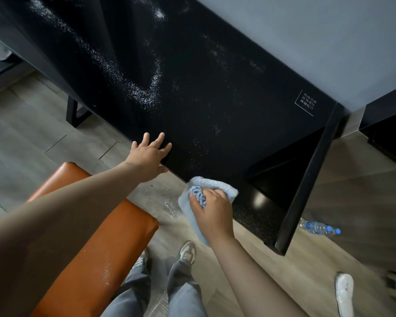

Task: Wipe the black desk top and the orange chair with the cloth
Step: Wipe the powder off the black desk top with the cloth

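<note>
The black desk top (215, 92) fills the upper middle and carries streaks of white powder, thickest at its left and centre. My left hand (150, 155) lies flat and open on the desk's near edge, fingers spread. My right hand (212, 209) is shut on a light blue cloth (215, 185), bunched at the desk's front edge and partly hanging below it. The orange chair (96, 243) stands at lower left under my left forearm, with a little white powder on its seat edge.
A grey wall (306, 37) borders the desk's far side. A black desk leg panel (306, 179) drops at right. A plastic water bottle (319, 228) and a white slipper (344, 292) lie on the wood floor. My legs and shoes (188, 252) stand beside the chair.
</note>
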The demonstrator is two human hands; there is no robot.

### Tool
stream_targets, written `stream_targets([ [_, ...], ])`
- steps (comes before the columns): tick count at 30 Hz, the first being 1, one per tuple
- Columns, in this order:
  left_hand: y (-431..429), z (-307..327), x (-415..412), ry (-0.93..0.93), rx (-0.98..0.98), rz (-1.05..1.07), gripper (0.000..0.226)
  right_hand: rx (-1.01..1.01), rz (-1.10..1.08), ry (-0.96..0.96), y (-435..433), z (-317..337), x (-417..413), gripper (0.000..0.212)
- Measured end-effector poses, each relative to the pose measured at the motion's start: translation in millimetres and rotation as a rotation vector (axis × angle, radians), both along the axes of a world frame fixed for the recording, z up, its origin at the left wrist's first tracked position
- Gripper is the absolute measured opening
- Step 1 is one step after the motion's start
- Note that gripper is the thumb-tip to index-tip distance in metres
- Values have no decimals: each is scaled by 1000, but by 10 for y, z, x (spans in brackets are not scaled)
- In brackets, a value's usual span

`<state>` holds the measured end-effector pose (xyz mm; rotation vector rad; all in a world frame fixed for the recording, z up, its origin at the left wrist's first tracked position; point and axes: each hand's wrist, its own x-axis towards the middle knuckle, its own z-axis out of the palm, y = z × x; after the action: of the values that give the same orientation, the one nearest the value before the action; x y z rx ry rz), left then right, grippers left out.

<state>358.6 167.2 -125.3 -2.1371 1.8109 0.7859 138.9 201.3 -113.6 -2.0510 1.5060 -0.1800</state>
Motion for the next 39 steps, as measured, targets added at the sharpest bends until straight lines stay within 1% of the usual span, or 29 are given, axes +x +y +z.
stream_targets([
  [4,-13,102,53,13,46,-39,75,132,-8,-12,122,140,-2,31],
  [7,-12,127,67,38,87,-36,72,195,-97,-71,181,216,-26,28],
  [11,137,202,91,78,74,-47,68,133,-201,-194,219,374,18,31],
  [17,335,415,264,147,26,-23,68,19,-318,-274,78,728,100,22],
  [24,248,813,415,186,-44,-46,70,-110,-398,-377,-204,1208,125,35],
  [28,91,928,412,195,-63,-32,72,-184,-404,-393,-466,1383,55,37],
  [30,-16,941,385,195,-72,-27,72,-196,-408,-399,-659,1417,13,35],
  [33,-213,927,315,190,-77,-27,73,-215,-403,-390,-1017,1417,-37,38],
  [39,-724,809,86,195,-11,14,72,-222,-385,-405,-1909,1352,-177,41],
])
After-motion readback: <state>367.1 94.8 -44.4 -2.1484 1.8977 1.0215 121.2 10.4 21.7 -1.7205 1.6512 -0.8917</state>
